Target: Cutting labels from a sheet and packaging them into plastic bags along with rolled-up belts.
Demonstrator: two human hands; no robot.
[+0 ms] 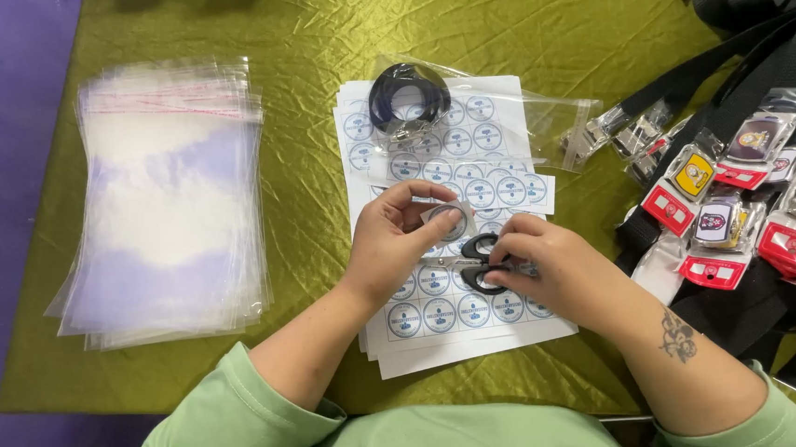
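An olive-green cloth is covering the tabletop (pixel 543 27), wrinkled and lying over a purple surface (pixel 3 186) that is showing along the left edge. On the cloth's left part a thick stack of clear plastic sleeves (pixel 168 207) is resting, fanned slightly at its edges. At the far right a heap of black lanyards (pixel 761 67) is piling up, with clear badge holders (pixel 760 198) carrying small coloured cards lying on top of it. In the middle a stack of white sheets printed with round blue-and-white stickers (pixel 451 182) is lying, and across its upper part a clear zip bag (pixel 503 118) is sitting with a coiled black cord (pixel 408 97) inside. Both forearms, in light green sleeves, are reaching in from the bottom edge over these sheets. The left hand (pixel 390 243) is pinching a single cut-out round sticker (pixel 447 220) between thumb and fingertips, holding it just above the sheets. The right hand (pixel 550 264) is curling around the black handles of a pair of scissors (pixel 475 263), whose blades are lying flat on the sheets toward the left hand, just below the held sticker.
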